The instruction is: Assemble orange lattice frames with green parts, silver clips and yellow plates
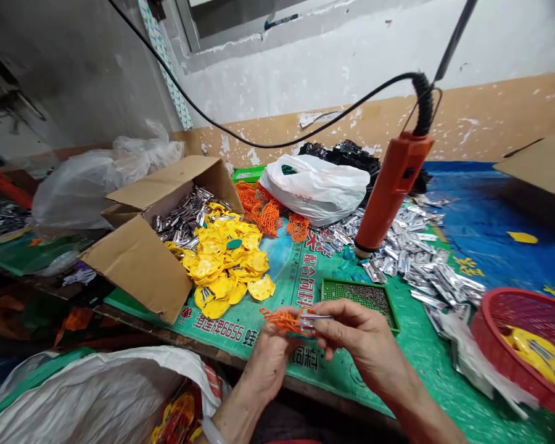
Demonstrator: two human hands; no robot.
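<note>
My left hand (271,357) is closed on an orange lattice-like plastic piece (280,319), which pokes out above the fingers. From the other side my right hand (363,333) pinches a shiny silver metal piece (315,317) between thumb and fingers. The two pieces meet between my hands, over the table's front edge; my fingers partly hide where they touch. Just behind my right hand lies a green tray (393,308) of tiny metal parts, possibly screws. An orange electric screwdriver (393,191) hangs tip-down beyond it.
Yellow plastic pieces (226,265) spill from a cardboard box (139,265). Silver pieces (411,246) are heaped right of the screwdriver. A white bag (317,188) and orange lattice pieces (268,216) lie behind. A red basket (485,345) stands right; an open sack (106,382) sits lower left.
</note>
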